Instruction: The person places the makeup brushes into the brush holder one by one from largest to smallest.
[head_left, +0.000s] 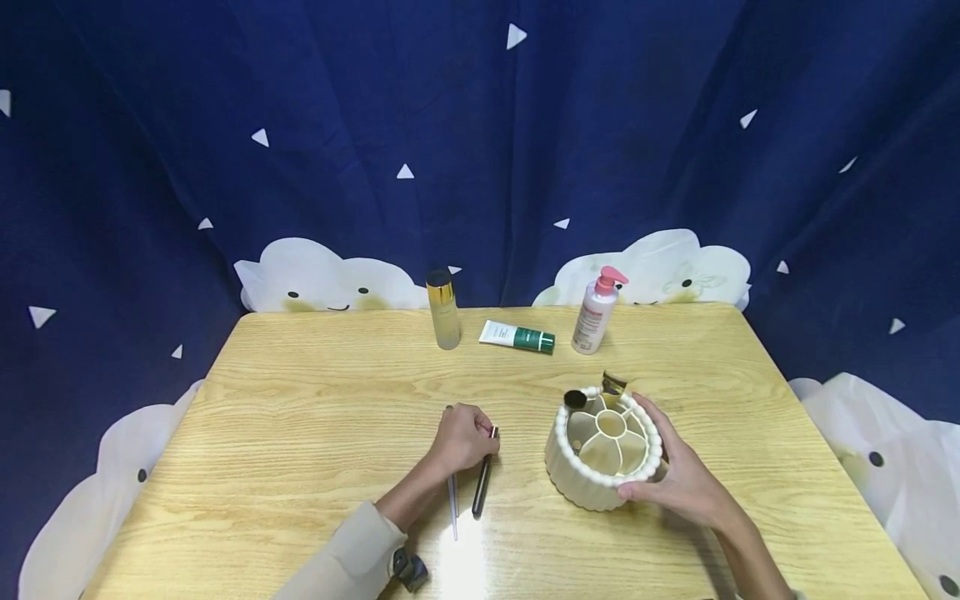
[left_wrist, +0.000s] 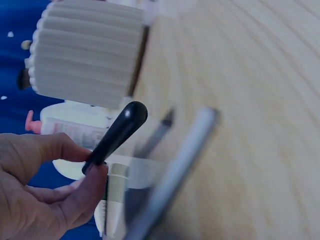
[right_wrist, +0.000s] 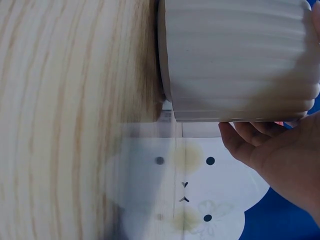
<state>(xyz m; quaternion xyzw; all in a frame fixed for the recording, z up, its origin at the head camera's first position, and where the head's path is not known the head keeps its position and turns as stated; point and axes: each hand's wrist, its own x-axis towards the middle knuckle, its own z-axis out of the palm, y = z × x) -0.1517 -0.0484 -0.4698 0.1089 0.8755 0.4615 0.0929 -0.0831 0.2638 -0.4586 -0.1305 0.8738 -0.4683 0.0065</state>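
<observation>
My left hand (head_left: 462,437) pinches a black-handled brush (head_left: 482,487) between thumb and fingers, over the middle of the table. In the left wrist view the black handle (left_wrist: 117,131) points away from the fingertips; its bristles are not visible. A thin pale-handled stick (head_left: 453,508) lies beside it, partly under the left hand. My right hand (head_left: 678,479) grips the side of a cream ribbed organizer (head_left: 573,483) with a beaded rim and petal-shaped compartments. A dark brush head (head_left: 575,399) and another brush (head_left: 613,383) stick up at its far rim.
At the back of the table (head_left: 300,400) stand a gold-collared bottle (head_left: 446,321) and a pink pump bottle (head_left: 592,321). A green and white tube (head_left: 517,337) lies between them. Behind hangs a dark blue curtain (head_left: 450,100) with white clouds.
</observation>
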